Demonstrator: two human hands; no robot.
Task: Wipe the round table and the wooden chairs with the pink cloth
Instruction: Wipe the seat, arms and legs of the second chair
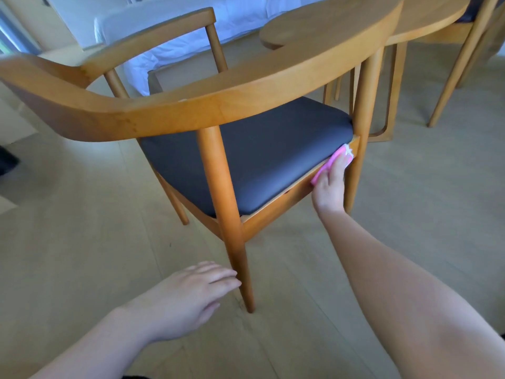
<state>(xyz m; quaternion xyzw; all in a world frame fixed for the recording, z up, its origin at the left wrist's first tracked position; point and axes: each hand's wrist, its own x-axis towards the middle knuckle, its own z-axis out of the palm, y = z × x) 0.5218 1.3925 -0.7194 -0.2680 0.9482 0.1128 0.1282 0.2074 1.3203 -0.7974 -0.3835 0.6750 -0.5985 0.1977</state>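
Observation:
A wooden chair [175,105] with a curved backrest and a dark grey seat cushion [259,149] fills the middle of the view. My right hand [329,184] presses the pink cloth [334,160] flat against the wooden side rail under the seat, close to the chair's right front leg. My left hand [188,291] hovers low with its fingers spread, holding nothing, just left of the near back leg [232,242]. The round table [341,26] shows its wooden top at the upper right, behind the chair.
A second wooden chair [461,58] stands on the far side of the table at the top right. A bed with white bedding [169,26] lies behind the chair. Pale wood floor [82,242] surrounds everything.

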